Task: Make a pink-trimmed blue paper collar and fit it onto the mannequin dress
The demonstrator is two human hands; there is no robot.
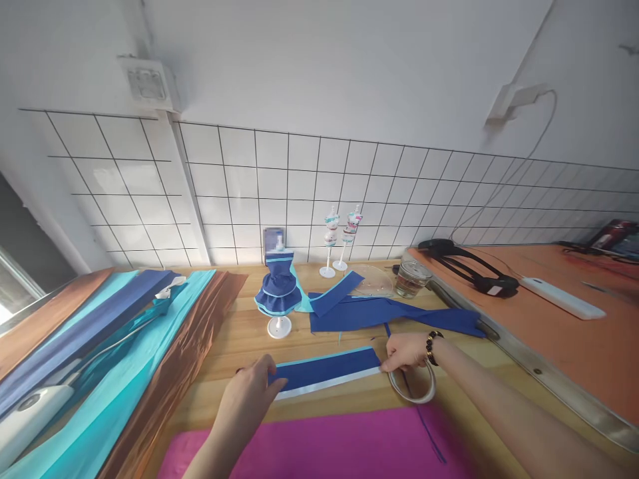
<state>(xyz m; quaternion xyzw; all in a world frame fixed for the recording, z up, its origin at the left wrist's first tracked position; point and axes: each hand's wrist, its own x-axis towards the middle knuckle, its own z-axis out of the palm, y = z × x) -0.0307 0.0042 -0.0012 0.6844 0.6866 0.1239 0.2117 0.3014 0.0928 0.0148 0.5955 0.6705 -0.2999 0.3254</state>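
Blue strip [329, 370], ends pinched, left hand [254, 382], right hand [407, 350]

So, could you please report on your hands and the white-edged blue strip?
Left hand gripping blue strip at left end. Right hand pinching right end. Strip straight between them. White ring close beside right hand, possibly in the way.

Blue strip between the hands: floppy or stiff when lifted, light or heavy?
The blue strip is probably floppy: similar blue cloth behind it twists. Likely light, since it looks thin and narrow. The white band along its near edge might stiffen it slightly.
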